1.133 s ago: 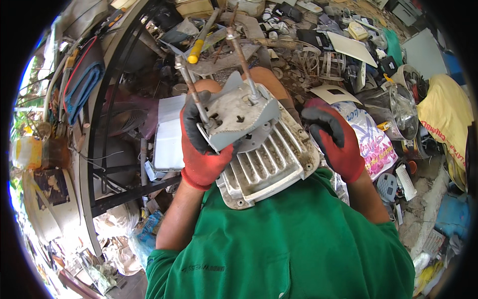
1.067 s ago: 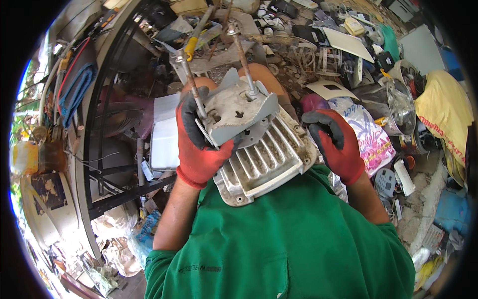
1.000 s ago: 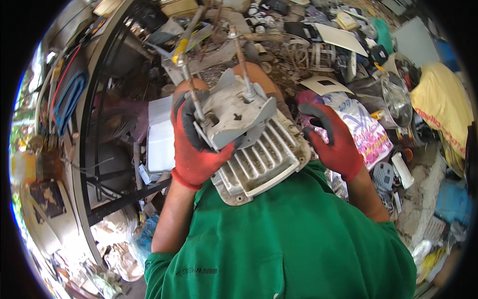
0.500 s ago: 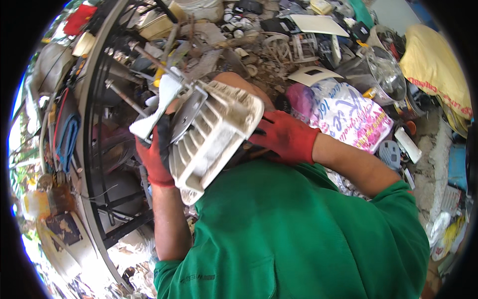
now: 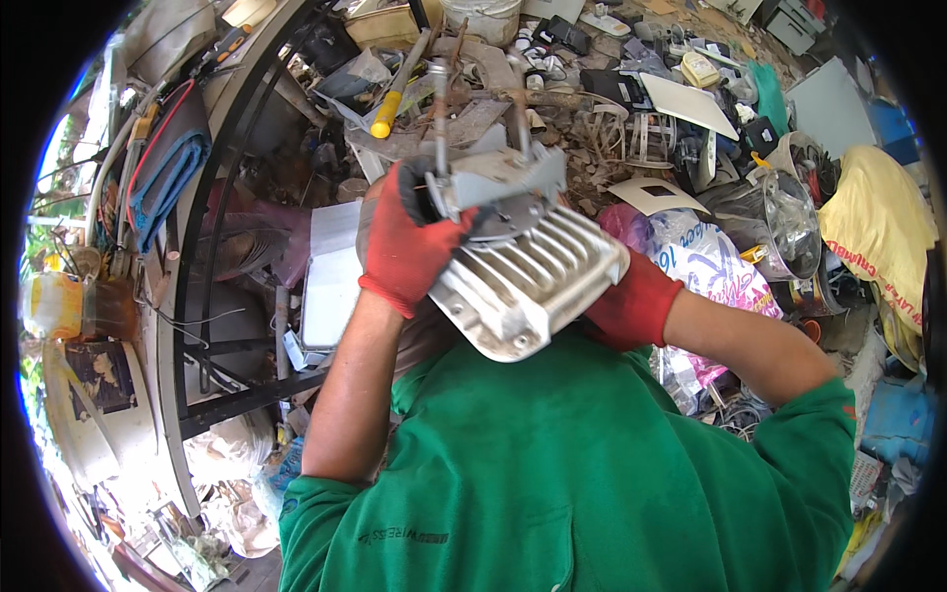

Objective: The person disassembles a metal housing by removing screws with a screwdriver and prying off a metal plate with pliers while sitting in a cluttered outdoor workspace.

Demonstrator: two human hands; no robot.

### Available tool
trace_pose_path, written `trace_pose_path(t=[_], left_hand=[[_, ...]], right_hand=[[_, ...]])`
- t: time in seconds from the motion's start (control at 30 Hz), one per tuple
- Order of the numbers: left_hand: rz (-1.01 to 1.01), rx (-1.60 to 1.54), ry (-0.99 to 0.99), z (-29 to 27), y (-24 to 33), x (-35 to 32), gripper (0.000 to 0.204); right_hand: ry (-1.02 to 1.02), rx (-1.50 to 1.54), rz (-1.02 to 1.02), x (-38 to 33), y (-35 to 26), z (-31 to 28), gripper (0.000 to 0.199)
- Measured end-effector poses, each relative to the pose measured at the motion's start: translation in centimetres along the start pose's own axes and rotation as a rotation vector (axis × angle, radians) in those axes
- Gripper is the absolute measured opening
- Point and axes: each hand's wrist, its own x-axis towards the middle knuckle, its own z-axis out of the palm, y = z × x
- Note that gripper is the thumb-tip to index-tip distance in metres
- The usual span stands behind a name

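In front of my chest is a white, finned metal floodlight [image 5: 543, 276] with a grey mounting bracket [image 5: 508, 183] and two long bolts pointing away from me. My left hand [image 5: 406, 247], in a red and black glove, grips the bracket and the round plate at its base. At the opposite edge, my right hand [image 5: 636, 304], gloved the same way, supports the housing. Its fingers are mostly hidden behind the floodlight. The fins face up and the body is tilted.
A black metal frame [image 5: 242, 409] stands close on the left, beside a white tray-like panel [image 5: 333, 276]. Beyond the floodlight lies a yellow-handled tool [image 5: 388, 116] among scrap. To the right are a printed plastic bag [image 5: 705, 257], a clear bin [image 5: 779, 222] and a yellow sack [image 5: 873, 217].
The floodlight has turned and shifted right; its bolts now point away from me rather than left. My left hand has moved right with the bracket. The white panel at left has come into view.
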Motion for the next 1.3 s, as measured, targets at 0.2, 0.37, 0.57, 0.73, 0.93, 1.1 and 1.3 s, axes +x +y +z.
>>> trace_pose_path(t=[0.2, 0.37, 0.57, 0.73, 0.93, 1.1, 1.3], left_hand=[[0.028, 0.271, -0.105, 0.5, 0.0, 0.1, 0.074], [0.049, 0.406, -0.162, 1.2, 0.3, 0.5, 0.084], [0.032, 0.464, -0.186, 1.3, 0.3, 0.5, 0.086], [0.086, 0.607, -0.162, 4.1, 2.7, 0.2, 0.084], [0.064, 0.675, -0.173, 5.3, 3.4, -0.3, 0.081], [0.057, 0.715, -0.126, 6.0, 3.3, -0.9, 0.085], [0.021, 0.756, -0.114, 6.9, 2.3, -1.7, 0.093]], right_hand=[[-0.335, 0.453, 0.492, -6.3, -1.6, -2.8, 0.062], [-0.148, 1.047, 0.916, -14.2, -1.9, -1.9, 0.039], [0.231, 1.821, 1.162, -20.0, -6.0, -5.0, 0.059], [0.200, 1.715, 0.932, -16.8, -6.4, -8.6, 0.058], [0.073, 0.599, 0.789, -13.7, -4.9, -8.5, 0.032], [0.057, 0.136, 0.667, -10.0, -4.5, -7.3, 0.032], [0.165, 0.045, 0.758, -8.3, -4.6, -3.7, 0.043]])
